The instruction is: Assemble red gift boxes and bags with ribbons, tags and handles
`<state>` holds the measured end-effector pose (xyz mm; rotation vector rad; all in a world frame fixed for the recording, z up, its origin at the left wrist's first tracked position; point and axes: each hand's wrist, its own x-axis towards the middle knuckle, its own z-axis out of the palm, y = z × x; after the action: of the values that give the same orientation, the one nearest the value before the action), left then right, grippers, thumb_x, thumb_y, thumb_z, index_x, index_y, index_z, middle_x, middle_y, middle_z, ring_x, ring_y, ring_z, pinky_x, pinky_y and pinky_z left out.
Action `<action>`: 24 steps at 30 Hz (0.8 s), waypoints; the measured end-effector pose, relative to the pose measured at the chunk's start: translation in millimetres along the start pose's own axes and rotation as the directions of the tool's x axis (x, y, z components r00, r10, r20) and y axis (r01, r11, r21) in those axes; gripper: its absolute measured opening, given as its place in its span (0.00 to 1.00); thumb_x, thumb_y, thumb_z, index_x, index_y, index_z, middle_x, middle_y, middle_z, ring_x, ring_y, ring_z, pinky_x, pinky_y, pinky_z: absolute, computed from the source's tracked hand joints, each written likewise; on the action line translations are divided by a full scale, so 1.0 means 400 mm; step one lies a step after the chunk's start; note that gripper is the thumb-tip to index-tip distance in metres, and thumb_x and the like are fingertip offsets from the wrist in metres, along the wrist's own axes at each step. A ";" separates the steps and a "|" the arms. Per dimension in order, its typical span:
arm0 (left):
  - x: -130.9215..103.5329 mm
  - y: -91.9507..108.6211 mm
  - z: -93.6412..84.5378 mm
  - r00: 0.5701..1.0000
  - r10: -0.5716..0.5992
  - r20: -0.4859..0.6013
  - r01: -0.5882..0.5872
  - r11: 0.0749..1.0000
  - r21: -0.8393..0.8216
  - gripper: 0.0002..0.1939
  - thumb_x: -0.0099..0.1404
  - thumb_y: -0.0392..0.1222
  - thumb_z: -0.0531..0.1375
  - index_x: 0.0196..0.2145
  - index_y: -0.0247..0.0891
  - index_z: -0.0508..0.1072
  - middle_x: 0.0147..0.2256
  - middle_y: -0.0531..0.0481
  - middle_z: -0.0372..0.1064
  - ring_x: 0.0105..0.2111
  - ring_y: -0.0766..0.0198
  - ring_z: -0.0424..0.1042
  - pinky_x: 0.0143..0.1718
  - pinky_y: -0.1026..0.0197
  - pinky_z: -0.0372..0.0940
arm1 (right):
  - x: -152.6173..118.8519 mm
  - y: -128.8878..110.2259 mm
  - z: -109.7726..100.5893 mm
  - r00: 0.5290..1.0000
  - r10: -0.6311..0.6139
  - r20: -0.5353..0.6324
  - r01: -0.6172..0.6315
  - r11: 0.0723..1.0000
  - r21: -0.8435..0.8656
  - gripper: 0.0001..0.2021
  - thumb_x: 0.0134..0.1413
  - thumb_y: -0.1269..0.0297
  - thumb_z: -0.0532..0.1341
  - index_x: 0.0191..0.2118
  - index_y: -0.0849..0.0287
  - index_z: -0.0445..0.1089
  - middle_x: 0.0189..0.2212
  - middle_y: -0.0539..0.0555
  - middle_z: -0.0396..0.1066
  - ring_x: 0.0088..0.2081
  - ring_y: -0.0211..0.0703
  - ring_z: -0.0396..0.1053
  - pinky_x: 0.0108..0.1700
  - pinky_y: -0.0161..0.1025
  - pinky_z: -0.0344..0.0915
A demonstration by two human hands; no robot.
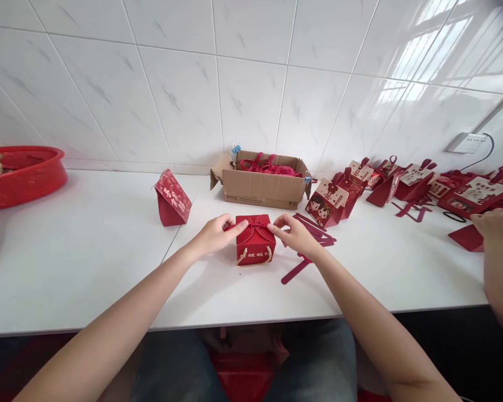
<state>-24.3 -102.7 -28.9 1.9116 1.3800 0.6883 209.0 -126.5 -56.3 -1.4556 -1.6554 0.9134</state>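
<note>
A small red gift box (pixel 255 255) stands on the white table in front of me, with gold lettering and a cream rope handle (pixel 251 264) along its front. Its curved top flaps are folded in, and a thin red ribbon (pixel 259 225) runs across them, with a small knot near the middle. My left hand (pixel 218 234) is closed in a pinch at the ribbon's left side, thumb over the lid's edge. At the right top edge, my right hand (pixel 297 235) pinches the ribbon's other side. The fingers partly hide both ribbon ends.
Behind the box is an open cardboard carton (pixel 260 188) of red ribbons. A red peaked box (pixel 172 201) stands left; a red basin (pixel 29 178) is farther left. Dark red strips (pixel 304 262) and several decorated boxes (pixel 327 201) lie right. Another person's hand (pixel 498 229) is far right.
</note>
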 end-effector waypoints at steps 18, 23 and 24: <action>0.022 -0.004 0.050 0.999 -0.029 0.039 0.042 0.922 -0.386 0.22 0.48 0.57 0.68 0.29 0.37 0.69 0.29 0.50 0.71 0.32 0.58 0.71 0.32 0.60 0.64 | 0.050 0.015 0.007 0.988 -0.092 0.127 0.046 0.945 0.324 0.25 0.48 0.42 0.62 0.22 0.57 0.52 0.20 0.43 0.50 0.22 0.31 0.45 0.24 0.34 0.42; 0.020 -0.010 0.054 0.999 -0.019 0.039 0.034 0.895 -0.444 0.23 0.52 0.58 0.65 0.21 0.38 0.61 0.22 0.55 0.62 0.24 0.66 0.62 0.26 0.63 0.57 | 0.052 0.045 0.022 0.991 -0.061 0.123 0.009 0.923 0.385 0.25 0.48 0.42 0.63 0.21 0.56 0.52 0.18 0.42 0.48 0.21 0.31 0.44 0.24 0.35 0.41; 0.021 -0.013 0.053 0.999 -0.019 0.031 0.031 0.891 -0.452 0.24 0.53 0.59 0.63 0.20 0.38 0.58 0.20 0.56 0.57 0.21 0.68 0.58 0.23 0.64 0.53 | 0.050 0.047 0.022 0.991 -0.055 0.124 0.003 0.923 0.384 0.25 0.48 0.41 0.62 0.21 0.57 0.53 0.18 0.43 0.48 0.21 0.31 0.44 0.24 0.35 0.41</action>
<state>-9.2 -98.3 -46.0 1.5216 1.1041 0.8824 208.6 -105.0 -75.6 -1.1197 -1.4802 1.2609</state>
